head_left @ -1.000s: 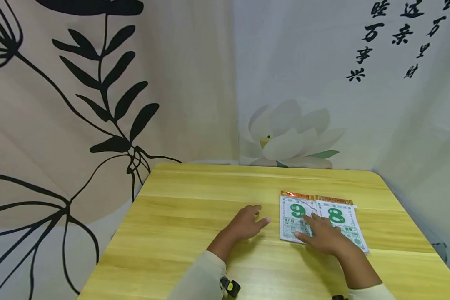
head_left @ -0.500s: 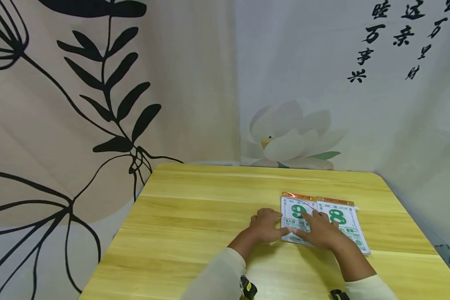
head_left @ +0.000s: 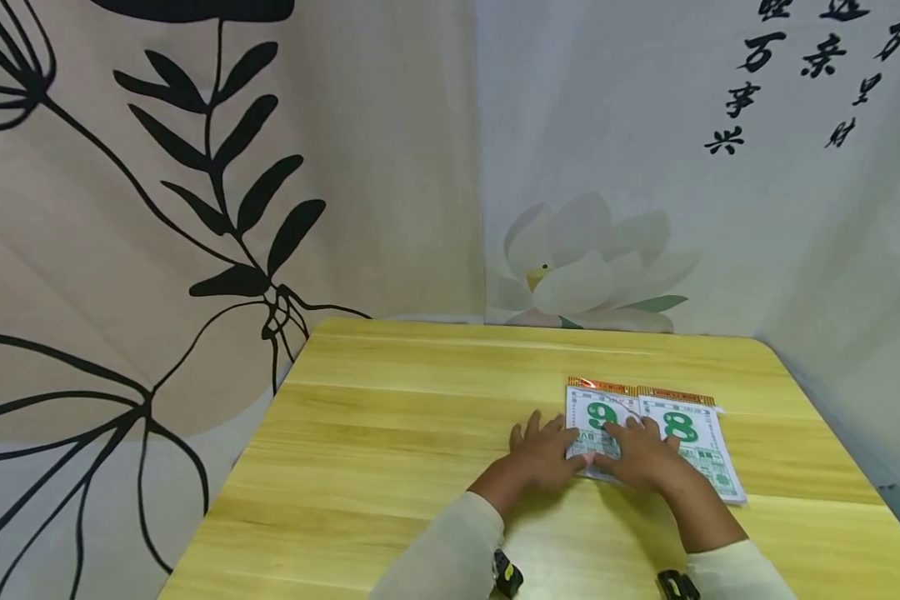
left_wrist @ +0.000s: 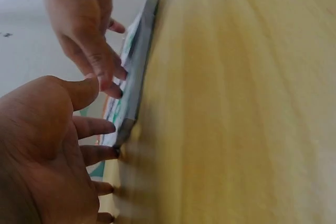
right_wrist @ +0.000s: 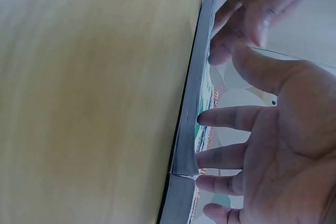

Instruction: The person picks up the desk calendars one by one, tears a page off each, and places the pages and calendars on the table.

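Two tear-off calendars lie side by side on the table, the left calendar with a green 9 and the right calendar with a green 8. At the left edge of the 9 calendar is my left hand, fingers spread and straight. My right hand rests over the seam between them, covering part of both pages. The thumbs point at each other, nearly tip to tip. In the right wrist view, fingertips of my right hand touch the top of the thick grey page block.
A yellow wood-grain table extends left and in front of the calendars. Behind it hang cloth backdrops, one with a black plant print, the other with a pale lotus and black writing. Each wrist carries a black strap device.
My left hand has moved right across the table to the left calendar's edge, and its fingers have spread. The right hand stays on the calendars. The head view has shifted slightly.
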`<action>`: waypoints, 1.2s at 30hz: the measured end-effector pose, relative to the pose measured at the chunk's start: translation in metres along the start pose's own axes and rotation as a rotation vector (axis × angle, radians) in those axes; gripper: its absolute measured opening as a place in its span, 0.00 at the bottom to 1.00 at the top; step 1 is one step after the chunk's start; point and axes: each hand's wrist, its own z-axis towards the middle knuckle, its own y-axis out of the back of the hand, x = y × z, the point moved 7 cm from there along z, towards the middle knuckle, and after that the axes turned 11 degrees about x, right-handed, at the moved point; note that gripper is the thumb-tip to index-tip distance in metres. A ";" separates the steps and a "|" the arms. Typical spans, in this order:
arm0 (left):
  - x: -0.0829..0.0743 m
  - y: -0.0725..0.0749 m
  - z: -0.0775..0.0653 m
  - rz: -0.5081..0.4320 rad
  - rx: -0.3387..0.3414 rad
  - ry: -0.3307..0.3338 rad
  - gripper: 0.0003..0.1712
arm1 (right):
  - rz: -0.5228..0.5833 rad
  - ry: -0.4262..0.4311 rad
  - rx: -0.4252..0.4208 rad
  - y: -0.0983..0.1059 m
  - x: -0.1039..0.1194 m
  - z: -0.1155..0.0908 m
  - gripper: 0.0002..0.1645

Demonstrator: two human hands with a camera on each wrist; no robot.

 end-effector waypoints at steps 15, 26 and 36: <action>-0.011 0.017 0.010 -0.538 -0.176 -0.167 0.19 | 0.040 0.021 0.006 0.003 0.006 0.006 0.47; -0.007 0.017 0.014 -0.793 -0.189 -0.207 0.15 | 0.116 0.029 -0.014 0.006 0.003 0.006 0.45; 0.002 0.021 0.018 -1.074 -0.346 -0.137 0.14 | 0.157 0.020 -0.024 0.005 0.002 0.009 0.48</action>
